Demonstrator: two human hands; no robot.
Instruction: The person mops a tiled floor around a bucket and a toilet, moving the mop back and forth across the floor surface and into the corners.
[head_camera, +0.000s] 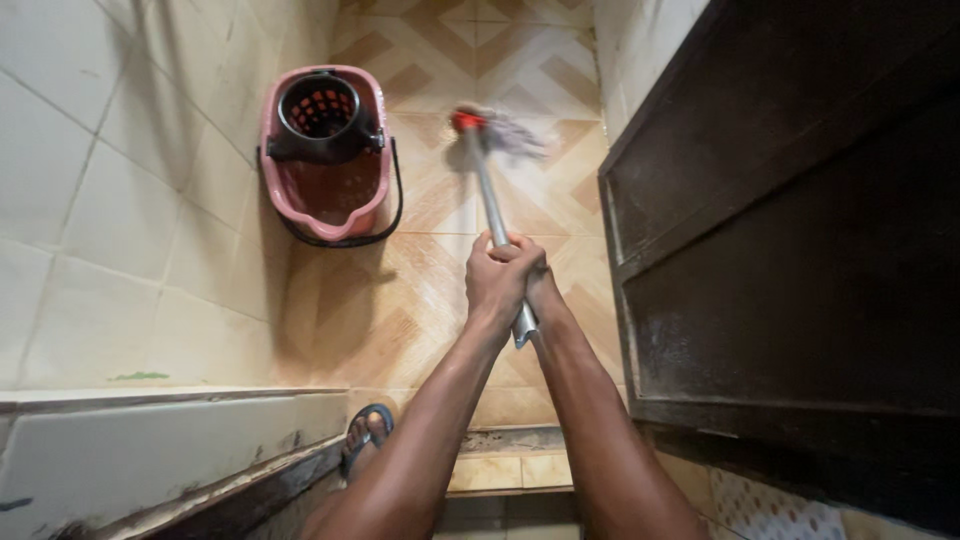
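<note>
Both hands grip a mop's metal handle (487, 200) near its upper end. My left hand (492, 285) wraps the pole, and my right hand (533, 272) closes over it just beside the left. The handle runs away from me down to a red collar and a pale string mop head (505, 132), blurred, on the tiled floor (420, 290). A pink mop bucket (325, 190) with a black wringer basket (322, 115) stands on the floor to the left of the mop head, against the wall.
White tiled wall (110, 200) on the left, dark wooden door (790, 230) on the right, forming a narrow space. A white ledge (150, 440) lies at lower left. My sandalled foot (365, 435) rests on a low step (510, 455).
</note>
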